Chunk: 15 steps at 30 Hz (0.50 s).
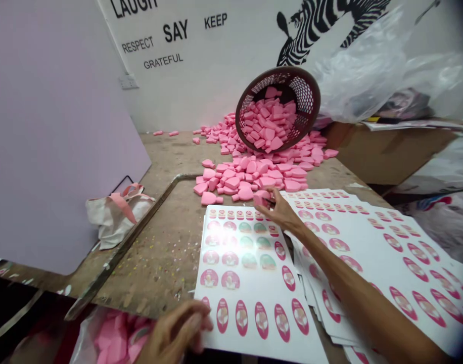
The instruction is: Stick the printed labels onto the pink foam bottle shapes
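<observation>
My right hand (279, 208) reaches over the top edge of a stack of white sticker sheets (250, 283) and is shut on a pink foam wedge (261, 198). A heap of similar pink foam wedges (246, 177) spreads across the worktop just beyond it. A second stack of sheets (402, 258), printed with pink ovals and round labels, lies under my right forearm. My left hand (176, 331) rests at the near left edge of the first stack, its fingers curved and touching the paper. It holds nothing that I can see.
A brown plastic basket (277, 108) lies tilted on the foam pile. Behind it are a white plastic bag (360, 68) and a cardboard box (386, 151). A metal frame (136, 232) lies on the stained worktop. A cloth bag (118, 217) leans against a lilac board (57, 131).
</observation>
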Motion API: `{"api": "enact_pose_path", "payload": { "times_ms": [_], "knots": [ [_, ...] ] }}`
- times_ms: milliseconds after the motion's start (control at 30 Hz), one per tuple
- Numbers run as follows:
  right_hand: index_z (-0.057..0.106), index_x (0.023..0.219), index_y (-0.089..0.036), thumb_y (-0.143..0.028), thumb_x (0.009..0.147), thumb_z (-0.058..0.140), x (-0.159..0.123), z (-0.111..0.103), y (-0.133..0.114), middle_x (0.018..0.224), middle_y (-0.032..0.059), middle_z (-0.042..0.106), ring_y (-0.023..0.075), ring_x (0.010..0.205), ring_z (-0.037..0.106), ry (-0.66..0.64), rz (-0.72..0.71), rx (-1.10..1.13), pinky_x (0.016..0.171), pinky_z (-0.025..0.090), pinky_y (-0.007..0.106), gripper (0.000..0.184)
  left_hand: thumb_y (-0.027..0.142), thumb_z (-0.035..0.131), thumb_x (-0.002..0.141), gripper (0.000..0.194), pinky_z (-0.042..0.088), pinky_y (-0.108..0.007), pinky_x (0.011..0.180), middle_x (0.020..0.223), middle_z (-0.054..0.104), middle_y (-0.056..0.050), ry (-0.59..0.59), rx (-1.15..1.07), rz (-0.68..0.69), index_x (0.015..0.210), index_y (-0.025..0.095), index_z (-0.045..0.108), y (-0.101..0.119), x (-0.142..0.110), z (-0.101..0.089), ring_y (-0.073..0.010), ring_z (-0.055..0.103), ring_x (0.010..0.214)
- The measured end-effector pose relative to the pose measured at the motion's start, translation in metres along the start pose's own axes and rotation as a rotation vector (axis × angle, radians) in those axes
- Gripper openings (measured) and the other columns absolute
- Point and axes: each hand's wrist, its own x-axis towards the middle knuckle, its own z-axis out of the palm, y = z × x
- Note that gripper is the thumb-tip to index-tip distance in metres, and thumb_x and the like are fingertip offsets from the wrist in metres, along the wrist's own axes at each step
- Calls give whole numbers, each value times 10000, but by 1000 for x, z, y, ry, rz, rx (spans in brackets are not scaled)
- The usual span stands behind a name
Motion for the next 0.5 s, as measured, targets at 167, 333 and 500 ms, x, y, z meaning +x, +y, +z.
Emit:
{"api": "enact_pose_path", "payload": {
  "times_ms": [167, 333, 500],
  "knots": [
    [316, 1290, -215, -359, 801, 616, -103, 16, -61, 840, 2, 646, 140, 725, 620, -230, -142, 410, 676, 512, 272, 592, 551, 586, 813, 453, 499, -281, 786, 1048, 659, -117, -194, -687, -45, 996, 143, 659, 9, 54, 62, -198, 624, 939],
    [395, 1361, -227, -298, 763, 643, -165, 36, -74, 995, 70, 672, 199, 834, 643, -193, -265, 168, 743, 528, 331, 651, 484, 624, 808, 424, 500, -258, 568, 806, 673, -82, -280, -942, -127, 1033, 125, 640, 5, 61, 85, -183, 643, 680],
    [458, 1342, -257, -326, 743, 683, -174, 23, -53, 1057, 63, 653, 212, 923, 632, -232, -125, 202, 790, 527, 343, 643, 325, 711, 766, 334, 485, -224, 513, 831, 677, -73, -100, -801, -8, 1005, 122, 596, -7, 51, 75, -137, 624, 592]
  ]
}}
